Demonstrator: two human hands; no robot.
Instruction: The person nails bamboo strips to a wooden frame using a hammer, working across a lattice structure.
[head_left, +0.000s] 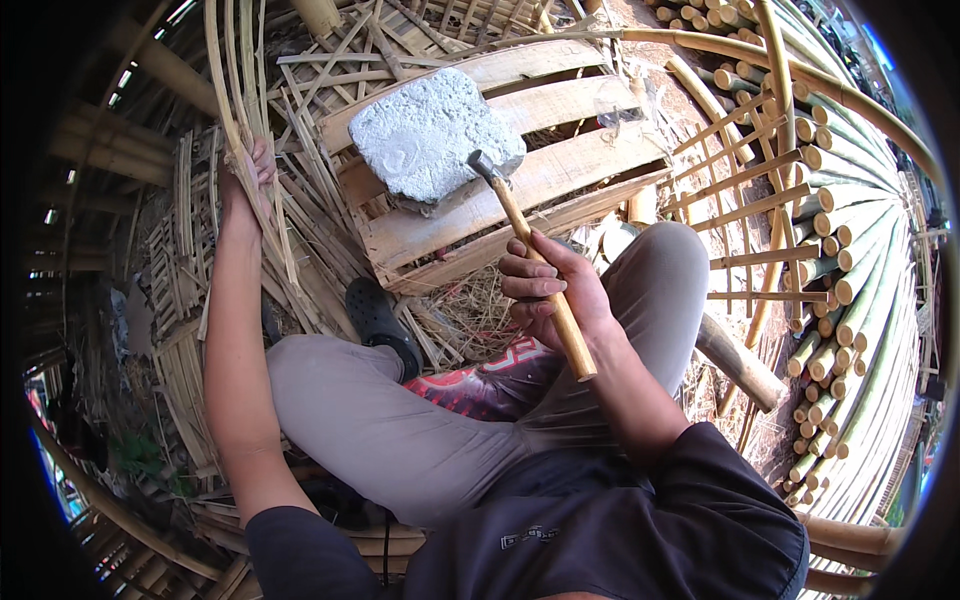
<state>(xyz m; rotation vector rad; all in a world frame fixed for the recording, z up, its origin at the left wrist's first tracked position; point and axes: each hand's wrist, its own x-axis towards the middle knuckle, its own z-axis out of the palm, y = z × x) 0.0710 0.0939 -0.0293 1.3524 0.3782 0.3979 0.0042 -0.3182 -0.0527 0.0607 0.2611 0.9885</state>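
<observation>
My right hand [556, 285] is wrapped round the wooden handle of a hammer [516, 212]. Its dark metal head lies over the right side of a rough grey stone block [420, 135]; I cannot tell whether they touch. The block rests on a low slatted wooden crate [570, 165] in front of my knees. Out to the left, my left hand [250, 180] is closed round long thin bamboo strips [228, 95], which run past it at both ends. More loose strips lie under and beside that hand.
Cut bamboo poles [860, 235] are stacked along the right, with thin split sticks [740, 210] jutting toward the crate. A thick wooden club [740, 365] lies by my right knee. Bamboo scraps [450, 320] litter the ground near my dark clog [378, 318].
</observation>
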